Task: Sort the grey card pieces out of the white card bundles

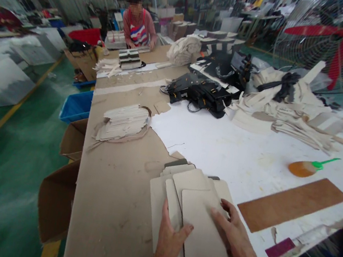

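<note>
From my station I count one left hand [170, 240], one right hand [237, 237] and one pile of beige panels [199, 214], too overlapped to number; then one squeeze bottle [302, 168], one brown strip [293, 204], one purple piece [280, 248], one red-bladed fan [342, 32], one aproned co-worker [139, 25]

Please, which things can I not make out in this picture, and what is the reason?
All in the head view:
- Lower panels: mostly covered by the top panel.
- Top panel's near end: cut off by the bottom edge.
- Cardboard box: right part hidden by the table.
- Far shelves: contents blurred.
</note>
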A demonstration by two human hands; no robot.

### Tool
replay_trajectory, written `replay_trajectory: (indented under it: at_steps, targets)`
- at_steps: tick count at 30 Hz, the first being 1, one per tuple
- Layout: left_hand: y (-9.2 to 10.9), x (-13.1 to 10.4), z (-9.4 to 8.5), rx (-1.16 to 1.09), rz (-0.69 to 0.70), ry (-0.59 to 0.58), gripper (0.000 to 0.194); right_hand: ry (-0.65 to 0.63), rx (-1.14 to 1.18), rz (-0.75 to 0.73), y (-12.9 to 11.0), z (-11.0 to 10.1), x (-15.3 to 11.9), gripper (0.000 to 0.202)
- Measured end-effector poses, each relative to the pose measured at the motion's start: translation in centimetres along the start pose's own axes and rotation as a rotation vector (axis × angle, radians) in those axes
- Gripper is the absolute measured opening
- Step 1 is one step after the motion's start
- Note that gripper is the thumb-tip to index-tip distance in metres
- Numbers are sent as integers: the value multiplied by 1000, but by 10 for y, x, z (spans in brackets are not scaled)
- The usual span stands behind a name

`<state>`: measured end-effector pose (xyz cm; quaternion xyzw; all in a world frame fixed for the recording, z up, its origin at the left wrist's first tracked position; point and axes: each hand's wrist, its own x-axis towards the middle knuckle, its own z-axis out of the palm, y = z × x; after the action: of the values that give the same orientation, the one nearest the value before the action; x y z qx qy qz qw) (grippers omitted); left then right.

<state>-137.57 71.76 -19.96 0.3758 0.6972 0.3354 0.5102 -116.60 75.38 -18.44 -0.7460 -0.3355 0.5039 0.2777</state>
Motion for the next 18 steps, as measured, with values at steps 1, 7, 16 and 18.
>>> replay_trajectory:
  at_steps: [1,7,16,18]
  targets:
    - [-1,1,4,20,10,-7,107,-56,58,8,-3,4,-4,97]
    - [-5,10,-3,436,53,210,83,-108,-71,-69,-15,24,-6,80]
    - [0,12,-37,329,-49,344,121,-193,-132,-179,-18,52,-11,61]
    - [-3,13,-42,217,-60,357,105,-253,-44,-166,-22,59,-15,71]
